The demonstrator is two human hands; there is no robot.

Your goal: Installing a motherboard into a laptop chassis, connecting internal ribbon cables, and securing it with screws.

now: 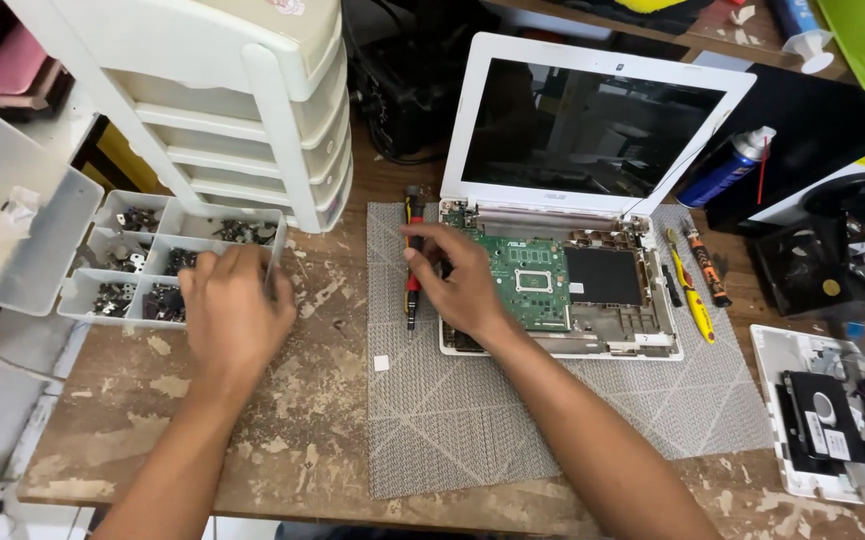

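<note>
Head view: your left hand (235,310) rests, fingers curled, in the clear plastic parts tray (102,215) of small metal pieces; whether it grips one you cannot tell. Your right hand (464,283) lies open-fingered beside the red screwdriver (413,262) on the opened white laptop (562,290). Pick gently; keep compartments separate.

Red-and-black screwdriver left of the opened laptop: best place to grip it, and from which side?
Grip the screwdriver by its red handle, coming from above. It lies flat on the grey mat, lengthwise away from the person, and the right hand already rests over its middle.
</note>
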